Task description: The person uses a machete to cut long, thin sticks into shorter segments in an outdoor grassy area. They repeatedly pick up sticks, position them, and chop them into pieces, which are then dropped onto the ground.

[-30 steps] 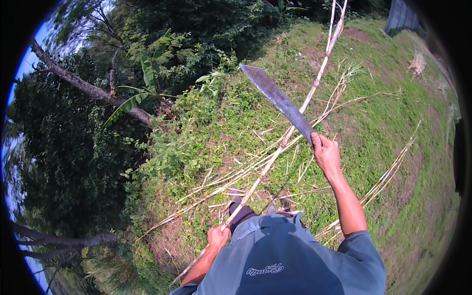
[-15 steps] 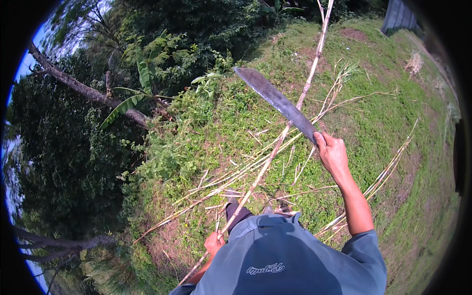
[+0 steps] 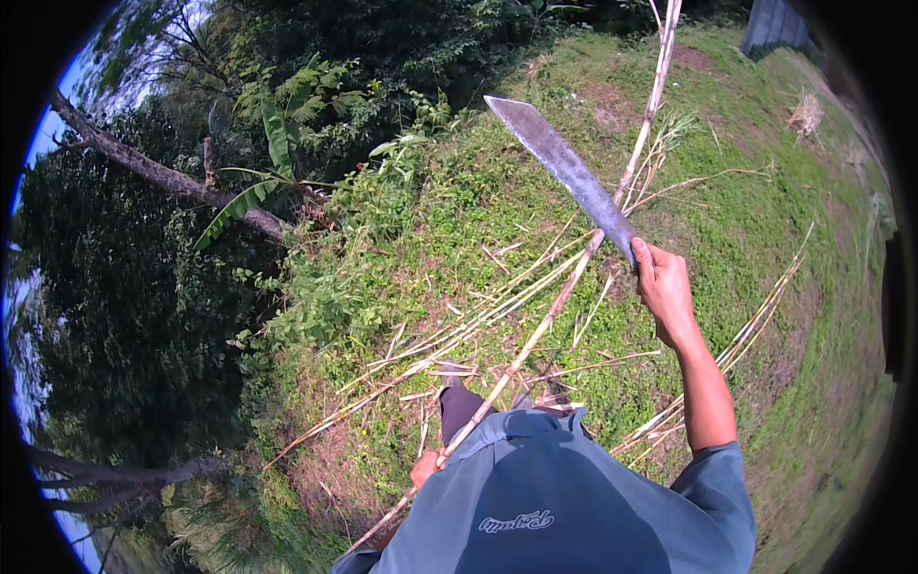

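Observation:
My right hand (image 3: 663,287) grips the handle of a long machete (image 3: 564,172), whose broad grey blade points up and to the left over the grass. My left hand (image 3: 425,469), low by my grey-blue shirt, holds a long thin cane stalk (image 3: 564,297) that runs diagonally up to the top right, passing under the blade. Most of my left hand is hidden by my shirt.
Several cut stalks (image 3: 459,340) lie scattered on the grassy ground (image 3: 459,220) in front of me, more at the right (image 3: 755,325). Dense bushes and a banana plant (image 3: 277,143) stand at the left, with a leaning tree trunk (image 3: 163,177). A grey structure (image 3: 775,24) stands at the far top right.
My right hand has raised the machete higher and farther right. My left hand has slid lower along the stalk toward my body.

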### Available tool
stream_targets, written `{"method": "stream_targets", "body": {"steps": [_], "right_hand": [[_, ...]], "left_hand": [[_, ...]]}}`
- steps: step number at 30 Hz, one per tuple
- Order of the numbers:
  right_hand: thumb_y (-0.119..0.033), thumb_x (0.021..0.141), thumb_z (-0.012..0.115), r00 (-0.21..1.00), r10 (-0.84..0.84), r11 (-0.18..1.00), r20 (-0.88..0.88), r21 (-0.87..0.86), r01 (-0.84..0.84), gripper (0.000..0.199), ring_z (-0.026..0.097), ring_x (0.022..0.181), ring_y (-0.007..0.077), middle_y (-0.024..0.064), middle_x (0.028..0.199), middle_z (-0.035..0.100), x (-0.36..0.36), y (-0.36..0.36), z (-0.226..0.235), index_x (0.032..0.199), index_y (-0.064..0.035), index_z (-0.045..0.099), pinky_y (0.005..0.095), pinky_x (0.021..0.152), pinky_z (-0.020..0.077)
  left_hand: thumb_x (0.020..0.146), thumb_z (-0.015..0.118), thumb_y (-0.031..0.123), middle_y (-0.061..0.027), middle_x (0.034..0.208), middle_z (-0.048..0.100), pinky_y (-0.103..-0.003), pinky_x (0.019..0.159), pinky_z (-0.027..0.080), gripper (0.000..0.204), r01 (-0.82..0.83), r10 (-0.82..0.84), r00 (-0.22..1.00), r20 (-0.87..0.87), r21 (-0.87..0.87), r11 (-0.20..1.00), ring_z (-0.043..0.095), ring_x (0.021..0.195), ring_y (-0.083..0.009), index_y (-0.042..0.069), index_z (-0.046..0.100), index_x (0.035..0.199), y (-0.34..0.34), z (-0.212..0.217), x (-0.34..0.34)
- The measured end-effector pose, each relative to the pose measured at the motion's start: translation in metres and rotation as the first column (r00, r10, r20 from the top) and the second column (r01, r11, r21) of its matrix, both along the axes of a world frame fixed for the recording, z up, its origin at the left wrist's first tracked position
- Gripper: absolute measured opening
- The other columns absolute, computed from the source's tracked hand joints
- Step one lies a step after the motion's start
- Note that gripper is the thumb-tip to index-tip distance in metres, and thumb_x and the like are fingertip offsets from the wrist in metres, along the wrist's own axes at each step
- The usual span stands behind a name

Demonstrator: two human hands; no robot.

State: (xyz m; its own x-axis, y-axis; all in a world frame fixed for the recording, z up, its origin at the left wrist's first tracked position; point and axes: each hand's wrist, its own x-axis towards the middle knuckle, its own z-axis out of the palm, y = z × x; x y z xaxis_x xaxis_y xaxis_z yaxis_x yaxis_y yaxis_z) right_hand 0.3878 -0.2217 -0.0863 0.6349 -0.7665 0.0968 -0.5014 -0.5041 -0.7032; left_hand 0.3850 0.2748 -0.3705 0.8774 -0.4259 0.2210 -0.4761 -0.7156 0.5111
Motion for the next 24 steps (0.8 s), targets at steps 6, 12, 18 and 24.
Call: {"method": "stream_targets", "body": {"steps": [6, 12, 18, 24], "right_hand": [[-0.044, 0.093, 0.052, 0.96, 0.187, 0.956, -0.21, -0.185, -0.227, 0.047, 0.057, 0.053, 0.0419, 0.0234, 0.054, 0.054, -0.011, 0.041, -0.022, 0.072, -0.0038, 0.065, 0.0495, 0.052, 0.0448], [-0.047, 0.094, 0.05, 0.973, 0.074, 0.978, -0.219, -0.174, -0.113, 0.048, 0.059, 0.056, 0.0422, 0.0231, 0.056, 0.056, -0.008, 0.063, -0.032, 0.076, -0.0051, 0.066, 0.0506, 0.054, 0.0474], [-0.047, 0.093, 0.05, 0.937, 0.165, 0.969, -0.306, -0.125, -0.212, 0.049, 0.059, 0.057, 0.0426, 0.0232, 0.056, 0.056, -0.004, 0.068, -0.021, 0.073, -0.0055, 0.066, 0.0514, 0.056, 0.0468], [-0.053, 0.095, 0.043, 0.99, -0.142, 0.981, -0.027, -0.138, 0.137, 0.057, 0.058, 0.057, 0.0391, 0.0225, 0.059, 0.057, 0.017, -0.002, -0.018, 0.084, -0.0038, 0.069, 0.048, 0.057, 0.0439]], "left_hand": [[0.085, 0.063, 0.023, -0.0109, 0.063, 0.046, -0.04, 0.048, 0.037, 0.028, -0.017, 0.017, 1.0, 0.015, -0.033, 0.999, 0.049, 0.052, -0.0295, 0.007, 0.047, 0.068, -0.002, 0.004, 0.008], [0.076, 0.068, 0.021, -0.0068, 0.062, 0.045, -0.038, 0.045, 0.038, 0.023, -0.076, 0.062, 0.979, 0.194, 0.065, 0.995, 0.049, 0.05, -0.0258, 0.012, 0.049, 0.067, 0.002, -0.015, 0.007], [0.078, 0.064, 0.018, -0.0078, 0.058, 0.046, -0.039, 0.046, 0.038, 0.02, -0.033, 0.035, 0.996, 0.084, -0.032, 0.999, 0.05, 0.048, -0.027, 0.011, 0.049, 0.066, -0.008, -0.005, 0.005], [0.078, 0.06, 0.021, -0.0126, 0.052, 0.05, -0.043, 0.047, 0.04, 0.02, -0.032, 0.018, 0.981, -0.193, -0.07, 0.997, 0.054, 0.047, -0.0313, 0.01, 0.05, 0.064, -0.008, 0.016, 0.017]]}}
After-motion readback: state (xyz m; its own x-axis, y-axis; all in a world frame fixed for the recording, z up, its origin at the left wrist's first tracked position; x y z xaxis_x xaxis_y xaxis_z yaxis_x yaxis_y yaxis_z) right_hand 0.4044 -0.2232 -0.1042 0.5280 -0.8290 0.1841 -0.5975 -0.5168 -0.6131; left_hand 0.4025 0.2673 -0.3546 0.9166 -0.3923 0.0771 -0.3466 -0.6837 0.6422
